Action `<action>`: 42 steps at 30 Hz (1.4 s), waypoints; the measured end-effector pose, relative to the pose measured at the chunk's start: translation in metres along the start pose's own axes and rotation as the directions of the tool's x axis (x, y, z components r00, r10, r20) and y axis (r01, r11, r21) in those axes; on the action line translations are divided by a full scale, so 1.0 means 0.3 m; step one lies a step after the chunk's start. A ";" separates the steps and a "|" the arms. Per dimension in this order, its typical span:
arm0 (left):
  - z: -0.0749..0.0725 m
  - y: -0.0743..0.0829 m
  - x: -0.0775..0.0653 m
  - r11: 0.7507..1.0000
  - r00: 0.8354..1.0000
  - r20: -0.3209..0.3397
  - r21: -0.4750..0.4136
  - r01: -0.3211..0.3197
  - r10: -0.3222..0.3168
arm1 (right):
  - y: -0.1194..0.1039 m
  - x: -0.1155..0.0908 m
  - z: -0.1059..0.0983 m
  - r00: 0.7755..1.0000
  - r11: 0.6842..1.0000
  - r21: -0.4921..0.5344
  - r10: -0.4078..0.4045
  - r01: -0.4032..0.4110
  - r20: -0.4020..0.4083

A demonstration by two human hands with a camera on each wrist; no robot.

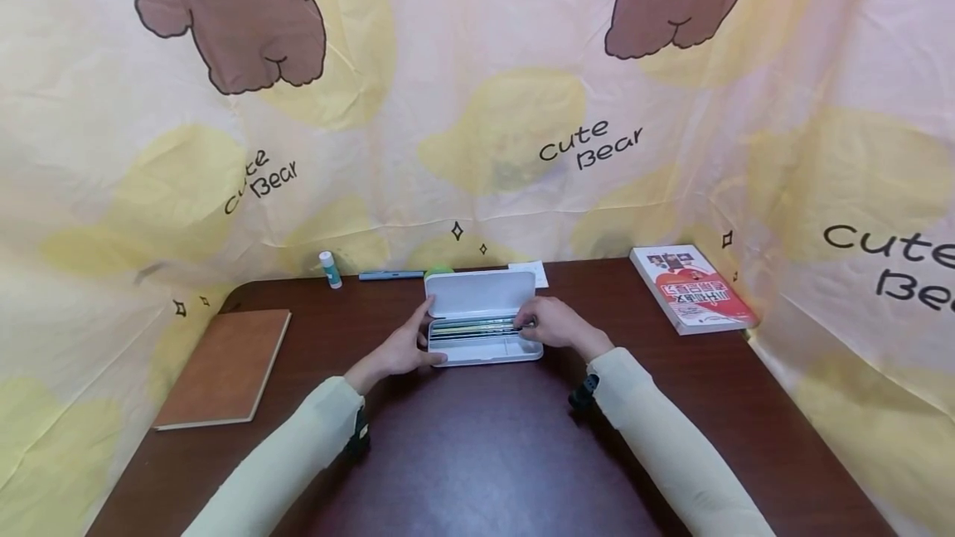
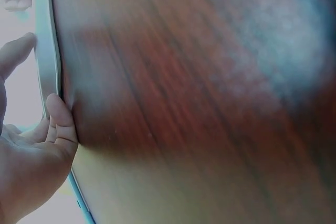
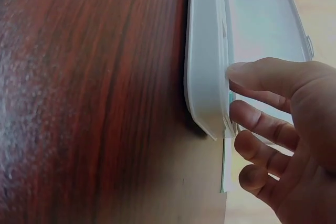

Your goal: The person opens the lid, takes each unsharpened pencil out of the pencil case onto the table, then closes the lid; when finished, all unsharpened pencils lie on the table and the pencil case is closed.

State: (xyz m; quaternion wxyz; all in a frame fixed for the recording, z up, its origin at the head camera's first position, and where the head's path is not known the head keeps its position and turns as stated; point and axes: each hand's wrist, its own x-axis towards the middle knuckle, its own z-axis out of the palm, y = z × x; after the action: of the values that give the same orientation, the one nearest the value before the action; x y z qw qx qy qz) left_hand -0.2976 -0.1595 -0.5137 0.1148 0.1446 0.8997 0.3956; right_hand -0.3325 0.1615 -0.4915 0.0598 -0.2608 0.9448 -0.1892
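Observation:
A white pencil case [image 1: 481,297] lies on the table with its lid raised at the back. Several slim pencils [image 1: 470,327] lie lengthwise along its rear compartment. My left hand [image 1: 403,348] grips the left end of the case, its thumb at the front corner and a finger up by the lid. The right hand [image 1: 558,323] is over the case's right end, thumb and forefinger bent together at the pencils' ends. In the right wrist view the thumb [image 3: 244,74] reaches over the case's rim, and the other fingers curl loosely; the pinched ends themselves are hidden.
Behind the case are a glue stick [image 1: 331,270], a blue pen [image 1: 390,276], a green round object [image 1: 438,272] and a white card [image 1: 531,272]. A brown notebook [image 1: 224,367] lies at left, a thick red-and-white book [image 1: 692,288] at right. A printed curtain [image 1: 462,106] surrounds the table.

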 end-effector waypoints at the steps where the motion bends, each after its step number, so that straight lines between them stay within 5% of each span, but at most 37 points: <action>1: 0.000 0.000 0.000 1.000 1.000 0.000 -0.005 -0.001 0.001 | 0.000 0.001 0.000 1.000 1.000 -0.005 -0.003 0.003 0.001; 23: 0.003 0.001 -0.007 0.999 1.000 0.011 -0.030 0.011 -0.011 | -0.013 -0.001 0.000 0.996 0.997 0.006 0.072 -0.072 0.056; 42: -0.015 -0.003 -0.005 1.000 1.000 0.009 -0.018 0.023 -0.023 | 0.003 -0.010 -0.011 1.000 0.999 0.051 -0.005 0.006 -0.015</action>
State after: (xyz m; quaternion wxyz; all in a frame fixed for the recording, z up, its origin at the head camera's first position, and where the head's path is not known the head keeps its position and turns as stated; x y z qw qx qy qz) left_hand -0.2978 -0.1637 -0.5112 0.1245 0.1349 0.8972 0.4017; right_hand -0.3311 0.1649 -0.4886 0.0590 -0.2603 0.9394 -0.2152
